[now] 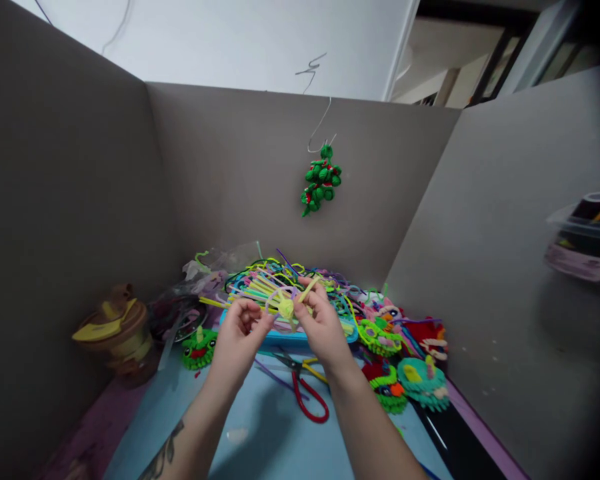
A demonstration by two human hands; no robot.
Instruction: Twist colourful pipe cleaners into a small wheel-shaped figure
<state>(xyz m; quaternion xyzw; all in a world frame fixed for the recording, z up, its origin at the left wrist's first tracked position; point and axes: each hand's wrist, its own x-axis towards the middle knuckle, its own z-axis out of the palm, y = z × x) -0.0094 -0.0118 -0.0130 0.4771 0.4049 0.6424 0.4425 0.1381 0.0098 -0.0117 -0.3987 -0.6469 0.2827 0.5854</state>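
Observation:
Between my two hands, above the tray, is a small piece made of pipe cleaners, with a rounded yellow middle [286, 307] and pale lilac strands curving from it. My left hand [241, 337] pinches with thumb and forefinger at the left side, by a pale lilac strand. My right hand [325, 330] is closed on the yellow part, and a pale yellow strip [309, 289] sticks up past its fingers. Just beneath lies a blue tray [290, 339] heaped with pipe cleaners of many colours. Red-handled scissors [313, 400] rest on the table below my hands, beside a yellow-handled tool [314, 370].
Several fuzzy figures, including a green one [200, 348] at left and a teal one [423, 383] at right, lie around the tray. A brown pot [125, 333] stands far left. Grey panels enclose the table; a green ornament [323, 177] hangs at the back.

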